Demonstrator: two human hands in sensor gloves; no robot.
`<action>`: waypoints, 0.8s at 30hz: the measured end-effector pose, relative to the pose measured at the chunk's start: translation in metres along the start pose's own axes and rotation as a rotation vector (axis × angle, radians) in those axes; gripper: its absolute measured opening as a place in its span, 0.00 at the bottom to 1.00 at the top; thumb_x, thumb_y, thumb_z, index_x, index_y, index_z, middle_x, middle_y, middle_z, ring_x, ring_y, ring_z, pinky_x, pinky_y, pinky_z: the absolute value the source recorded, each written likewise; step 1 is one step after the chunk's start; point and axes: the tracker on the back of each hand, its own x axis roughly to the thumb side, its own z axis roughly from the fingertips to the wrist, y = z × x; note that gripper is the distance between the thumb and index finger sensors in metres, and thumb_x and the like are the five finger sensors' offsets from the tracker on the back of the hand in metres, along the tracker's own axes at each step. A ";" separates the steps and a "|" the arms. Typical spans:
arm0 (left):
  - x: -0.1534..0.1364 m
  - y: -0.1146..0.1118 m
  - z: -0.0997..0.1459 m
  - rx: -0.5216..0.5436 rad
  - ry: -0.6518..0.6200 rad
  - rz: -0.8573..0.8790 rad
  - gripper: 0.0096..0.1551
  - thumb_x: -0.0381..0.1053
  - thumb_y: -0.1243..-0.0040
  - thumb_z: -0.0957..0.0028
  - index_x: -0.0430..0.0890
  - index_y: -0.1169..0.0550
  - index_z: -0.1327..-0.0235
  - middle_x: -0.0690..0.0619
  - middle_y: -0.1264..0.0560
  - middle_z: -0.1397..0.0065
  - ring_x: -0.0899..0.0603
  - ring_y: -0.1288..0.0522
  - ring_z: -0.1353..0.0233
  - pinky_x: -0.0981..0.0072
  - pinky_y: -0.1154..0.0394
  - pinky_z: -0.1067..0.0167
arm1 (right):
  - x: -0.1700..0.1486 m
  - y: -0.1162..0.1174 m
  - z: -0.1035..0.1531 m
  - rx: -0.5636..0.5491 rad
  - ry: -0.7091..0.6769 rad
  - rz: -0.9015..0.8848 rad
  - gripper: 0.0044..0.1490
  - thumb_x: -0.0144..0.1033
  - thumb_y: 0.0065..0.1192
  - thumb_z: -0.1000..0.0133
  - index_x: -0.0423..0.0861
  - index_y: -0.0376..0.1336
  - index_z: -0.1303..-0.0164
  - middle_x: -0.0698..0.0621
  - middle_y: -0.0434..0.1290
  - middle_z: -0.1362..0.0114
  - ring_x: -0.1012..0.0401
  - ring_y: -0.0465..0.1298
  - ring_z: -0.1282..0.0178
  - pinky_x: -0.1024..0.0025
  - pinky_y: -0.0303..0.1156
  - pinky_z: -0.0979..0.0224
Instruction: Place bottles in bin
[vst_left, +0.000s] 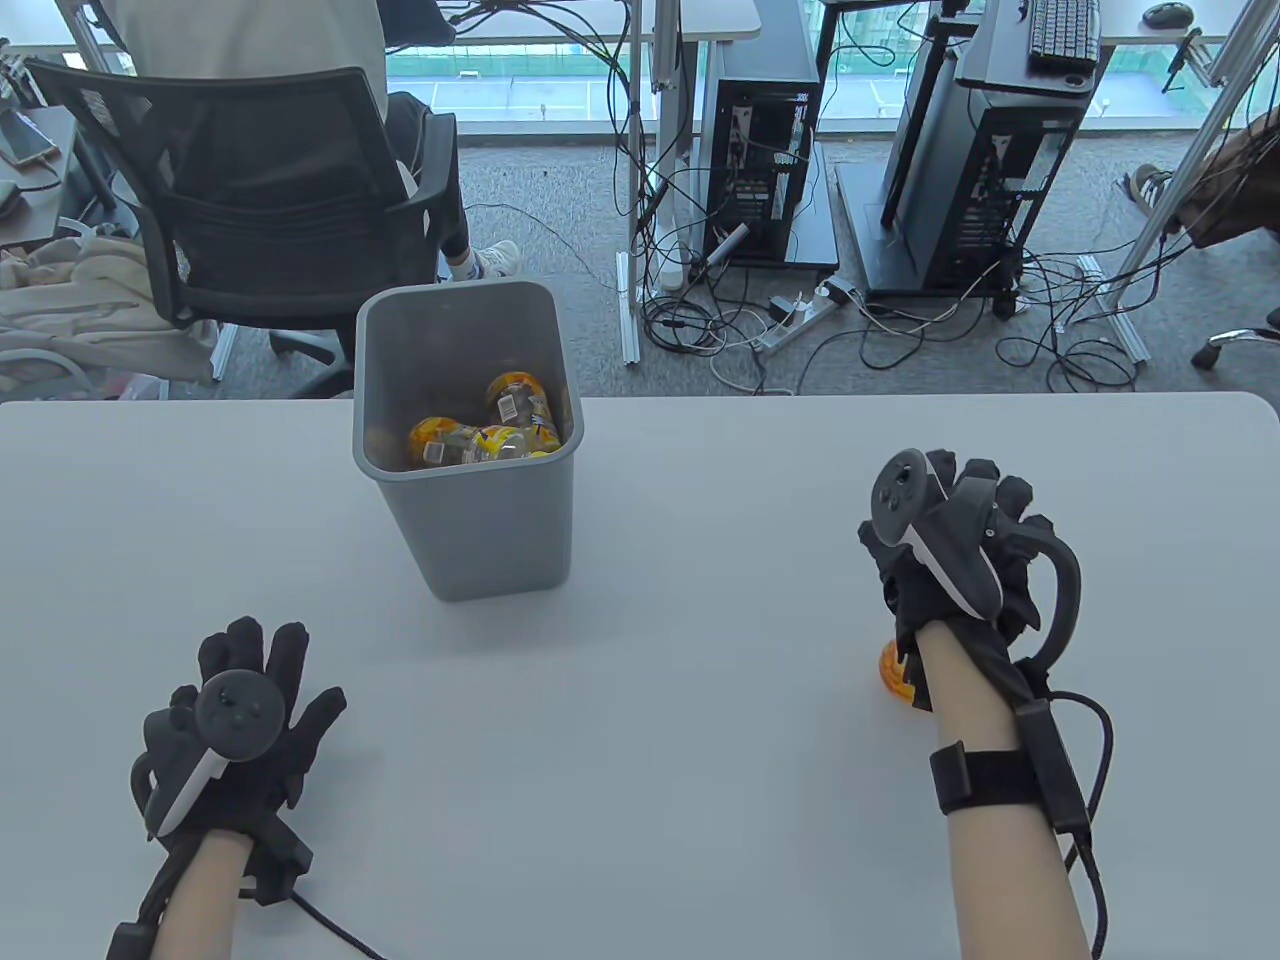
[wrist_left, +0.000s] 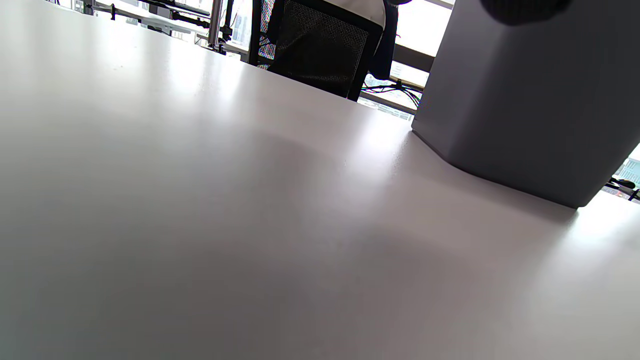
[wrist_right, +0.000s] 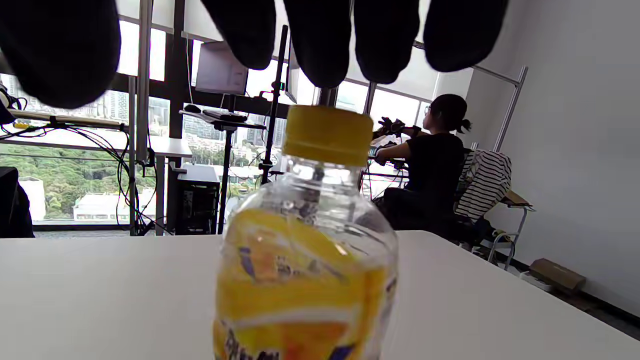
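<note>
A clear bottle with a yellow label and yellow cap stands upright on the white table. In the table view only an orange bit of it shows under my right wrist. My right hand hovers over it, and its fingers hang spread just above the cap without gripping. My left hand rests flat on the table at the front left, fingers spread and empty. The grey bin stands at the table's far edge, left of centre, with several yellow-labelled bottles lying inside.
The bin's wall fills the right of the left wrist view, close to my left hand. A black office chair and computer towers stand on the floor beyond the table. A person sits at another desk.
</note>
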 end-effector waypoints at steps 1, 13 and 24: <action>0.000 0.000 0.000 -0.001 0.000 -0.002 0.48 0.74 0.55 0.46 0.61 0.53 0.14 0.51 0.65 0.08 0.37 0.67 0.09 0.28 0.62 0.19 | -0.002 0.004 0.000 0.020 0.007 0.021 0.58 0.71 0.62 0.52 0.56 0.48 0.14 0.42 0.54 0.11 0.38 0.56 0.16 0.38 0.61 0.21; 0.004 -0.003 0.000 -0.013 -0.006 -0.041 0.49 0.75 0.56 0.46 0.62 0.53 0.14 0.51 0.65 0.08 0.37 0.67 0.09 0.28 0.62 0.19 | -0.006 0.036 -0.005 0.004 0.029 0.057 0.48 0.63 0.73 0.56 0.59 0.58 0.27 0.43 0.67 0.24 0.47 0.81 0.43 0.69 0.83 0.48; 0.004 -0.004 0.001 -0.013 -0.004 -0.043 0.49 0.75 0.56 0.46 0.62 0.53 0.14 0.51 0.65 0.08 0.37 0.67 0.09 0.29 0.62 0.19 | -0.010 0.036 -0.003 -0.041 -0.013 0.021 0.48 0.58 0.78 0.61 0.59 0.61 0.30 0.44 0.69 0.27 0.47 0.83 0.51 0.72 0.85 0.52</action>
